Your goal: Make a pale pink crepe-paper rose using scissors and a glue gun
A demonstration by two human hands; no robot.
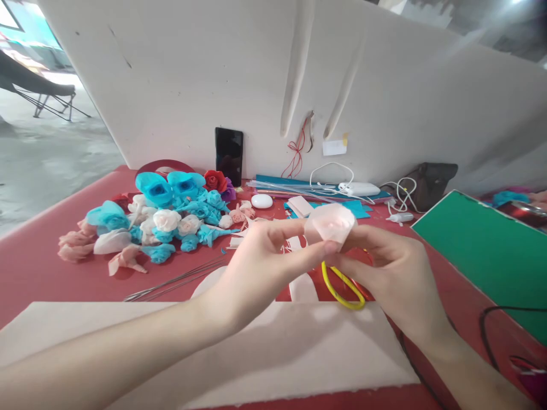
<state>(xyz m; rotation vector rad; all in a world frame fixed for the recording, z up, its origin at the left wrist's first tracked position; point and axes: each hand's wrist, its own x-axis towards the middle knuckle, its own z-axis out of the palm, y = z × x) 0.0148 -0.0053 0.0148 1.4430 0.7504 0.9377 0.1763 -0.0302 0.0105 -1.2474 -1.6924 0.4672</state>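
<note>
Between my two hands is a pale pink paper flower [331,221], its petals curled into a cup around a small centre. My left hand [273,256] pinches its base from the left, thumb in front. From the right, the closed fingers of my right hand [388,265] grip the same base. Just below lie yellow-handled scissors [342,287], partly hidden by my right hand. Pale cut paper pieces [303,287] rest on the table under my hands. A large pale pink paper sheet [256,364] spreads beneath my forearms.
Blue, white and pink paper flowers [166,219] crowd the left of the red table [38,250]. Thin wires [175,277] lie before them. A phone [229,156] leans on the white back panel [192,74]. A green board [491,256] and a small glue bottle [400,217] are at right.
</note>
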